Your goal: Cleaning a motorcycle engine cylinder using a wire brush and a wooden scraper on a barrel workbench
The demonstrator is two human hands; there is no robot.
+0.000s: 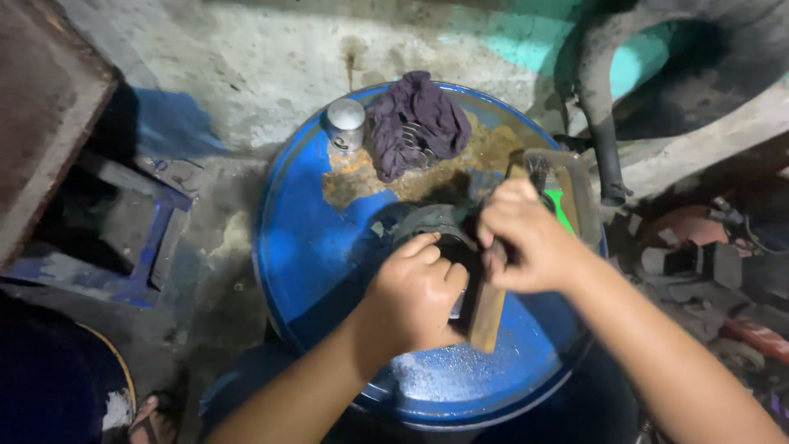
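On top of a blue steel drum (304, 247) lies a dark round metal part (431, 224) with a hollow centre. My left hand (411, 298) clamps down on the part's near side. My right hand (526, 242) is closed around a tool with a wooden handle (486, 316) that slopes down toward me; its working end is hidden behind my fingers and the part.
A dark purple rag (415, 123) and a small metal can (346, 123) sit at the drum's far side, beside a rusty patch. A clear container (567, 185) holding tools stands at the right rim. Blue stool (131, 238) at left; scrap parts (707, 263) at right.
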